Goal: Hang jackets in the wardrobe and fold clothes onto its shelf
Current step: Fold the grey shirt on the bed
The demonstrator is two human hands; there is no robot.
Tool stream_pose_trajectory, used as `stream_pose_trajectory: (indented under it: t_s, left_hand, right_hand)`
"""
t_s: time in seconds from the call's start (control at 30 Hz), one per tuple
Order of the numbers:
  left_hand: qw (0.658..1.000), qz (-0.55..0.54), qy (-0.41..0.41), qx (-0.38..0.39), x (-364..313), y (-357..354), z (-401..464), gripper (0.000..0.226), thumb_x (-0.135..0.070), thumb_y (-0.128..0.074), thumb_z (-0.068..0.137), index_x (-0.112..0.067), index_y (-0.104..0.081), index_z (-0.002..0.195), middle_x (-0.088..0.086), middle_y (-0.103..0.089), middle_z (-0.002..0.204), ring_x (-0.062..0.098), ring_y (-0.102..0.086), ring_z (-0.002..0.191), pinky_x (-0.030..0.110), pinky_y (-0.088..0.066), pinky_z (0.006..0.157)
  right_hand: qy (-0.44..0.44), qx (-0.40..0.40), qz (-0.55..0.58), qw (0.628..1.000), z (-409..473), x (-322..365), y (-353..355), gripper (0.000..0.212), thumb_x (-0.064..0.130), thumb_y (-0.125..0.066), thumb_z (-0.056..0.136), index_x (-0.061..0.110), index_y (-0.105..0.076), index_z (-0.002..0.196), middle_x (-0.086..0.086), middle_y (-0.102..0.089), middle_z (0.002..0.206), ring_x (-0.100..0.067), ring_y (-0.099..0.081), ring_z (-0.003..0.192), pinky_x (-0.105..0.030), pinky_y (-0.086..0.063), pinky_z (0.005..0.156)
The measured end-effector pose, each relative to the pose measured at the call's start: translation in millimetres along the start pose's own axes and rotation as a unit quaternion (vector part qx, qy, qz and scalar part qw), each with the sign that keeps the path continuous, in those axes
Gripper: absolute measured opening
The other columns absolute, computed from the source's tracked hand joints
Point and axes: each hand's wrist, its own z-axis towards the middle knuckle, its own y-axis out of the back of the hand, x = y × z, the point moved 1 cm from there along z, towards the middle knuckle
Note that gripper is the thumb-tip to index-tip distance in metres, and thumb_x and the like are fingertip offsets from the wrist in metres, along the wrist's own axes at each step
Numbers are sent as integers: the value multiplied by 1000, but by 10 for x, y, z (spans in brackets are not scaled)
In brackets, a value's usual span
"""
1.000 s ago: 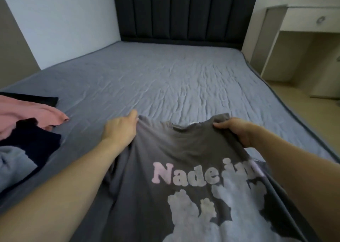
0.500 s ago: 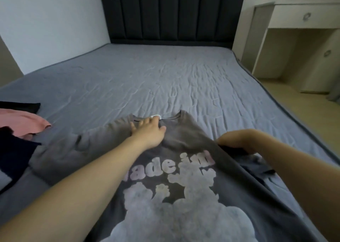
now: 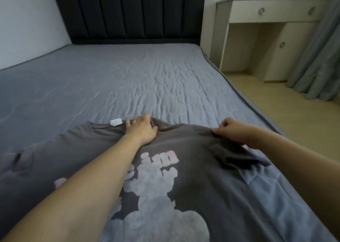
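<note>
T-shirt (image 3: 193, 168): dark grey, printed side up, it lies spread on the bed (image 3: 128, 79) in front of me, collar away from me, hem out of view at the bottom edge.
Print (image 3: 156, 186): pale pink lettering above a pale cloud-like figure, partly covered by my left forearm.
Neck label (image 3: 116, 122): white tab showing at the collar, just left of my left hand.
Left hand (image 3: 141, 129): my palm presses the cloth beside the collar, fingers extended flat, with a small fold bunched at the fingertips.
Right hand (image 3: 233, 131): my fingers are curled and pinch the shirt's right shoulder edge, lifting it slightly off the bed.
Right sleeve area (image 3: 231, 153): rumpled and doubled under itself; not yet smoothed.
Stage, as I judge it: the shirt is laid out but no fold is made; I am flattening and squaring the shoulders first.
Remaining: fold this shirt, carry it to the wardrobe shelf, and hang the jackets; neither wardrobe nor jackets appear in view, so I cannot tell how much of that is done.
Surroundings: dark padded headboard (image 3: 128, 11) beyond the bed, pale desk unit (image 3: 272, 13) and grey curtain (image 3: 320, 57) to my right.
</note>
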Motion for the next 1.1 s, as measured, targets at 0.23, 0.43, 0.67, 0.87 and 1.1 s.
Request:
stream_pose_trajectory:
  t_s: [0.23, 0.43, 0.67, 0.87, 1.1]
  left_hand:
    - [993, 21, 19, -116, -55, -53, 196, 28, -33, -42, 100, -11, -50, 115, 19, -57, 125, 38, -49, 117, 44, -37, 94]
    - [953, -4, -20, -303, -378, 242, 586, 17, -26, -42, 101, -10, -47, 104, 21, -63, 107, 42, -56, 102, 48, -38, 85]
    - [981, 4, 63, -181, -466, -150, 1126, 38, -40, -35, 99, -14, -46, 125, 19, -42, 136, 37, -35, 127, 50, -23, 108]
    - [985, 64, 44, -152, -322, -543, 1132, 44, -41, -32, 97, -14, -49, 128, 19, -44, 137, 36, -34, 132, 60, -6, 114]
    - [986, 90, -41, -133, -359, -419, 935, 52, -33, -31, 99, -27, -25, 150, 5, -27, 154, 29, -20, 143, 54, 1, 117]
  right_hand:
    - [55, 68, -320, 943, 83, -79, -149, 16, 23, -59, 79, 21, -54, 94, -3, -61, 108, -18, -54, 83, -27, -41, 67]
    - [86, -141, -380, 910, 521, -31, 273, 7, 8, -40, 92, 12, -46, 91, -15, -57, 111, -32, -55, 94, -37, -44, 74]
    - [162, -329, -361, 857, 905, -219, -25, 15, 24, -48, 83, 11, -51, 91, -12, -55, 100, -34, -50, 96, -41, -35, 80]
    - [95, -394, -162, 900, 1028, -575, -384, 28, 37, -42, 80, 17, -50, 98, -9, -48, 111, -32, -39, 106, -42, -24, 93]
    - [-3, -412, 57, 909, 894, -613, -251, 45, 51, -32, 96, 13, -55, 88, -15, -64, 101, -37, -55, 99, -46, -38, 90]
